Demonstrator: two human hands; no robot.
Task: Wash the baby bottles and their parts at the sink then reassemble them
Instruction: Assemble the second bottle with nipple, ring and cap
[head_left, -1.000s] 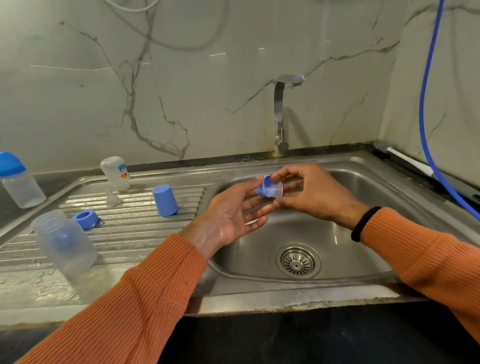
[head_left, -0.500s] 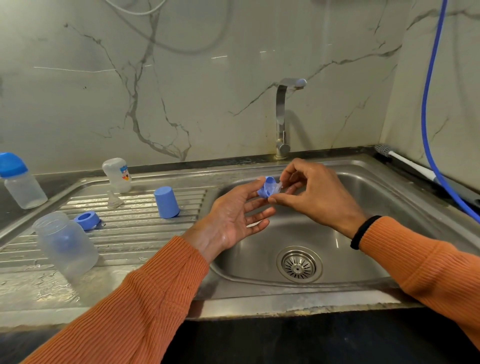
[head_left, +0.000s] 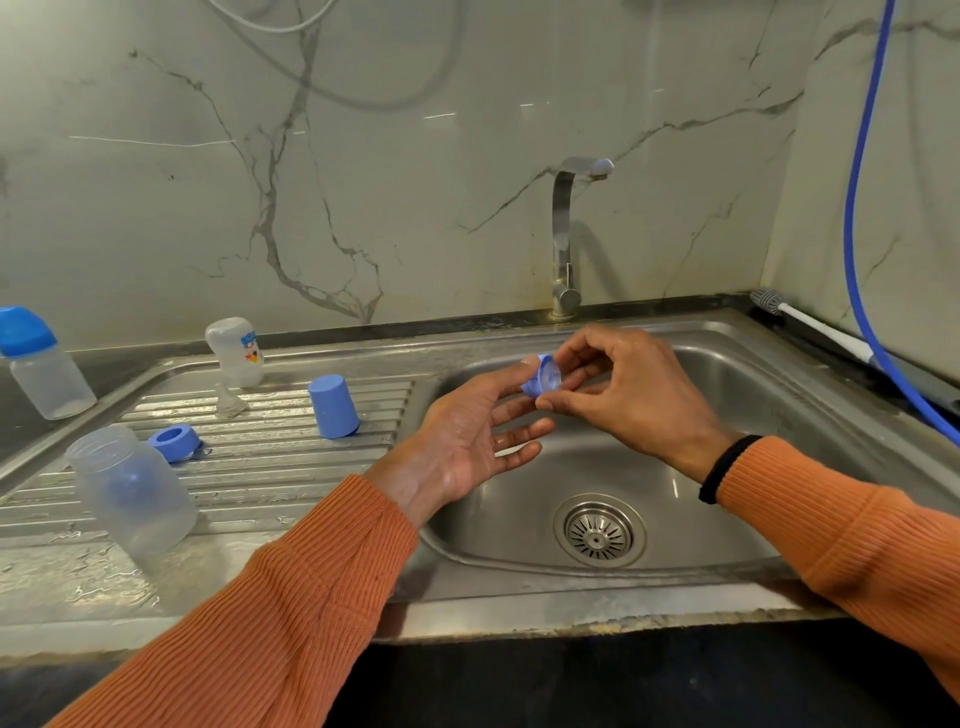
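Near left on the draining board, a clear bottle body stands mouth up, wet; just beyond it a blue screw ring lies flat; farther, a blue cap stands inverted, a clear teat beside it; far left, an assembled bottle with blue cap; a small printed bottle at the back.

Over the sink basin, left hand spread, palm up, fingertips touching the blue collar with clear teat; right hand pinches the piece from the right, thumb below, fingers above; both hands equally near.

Piece's axis tilts left and up; likely the teat is being seated in its ring.

Tap dry, far centre.
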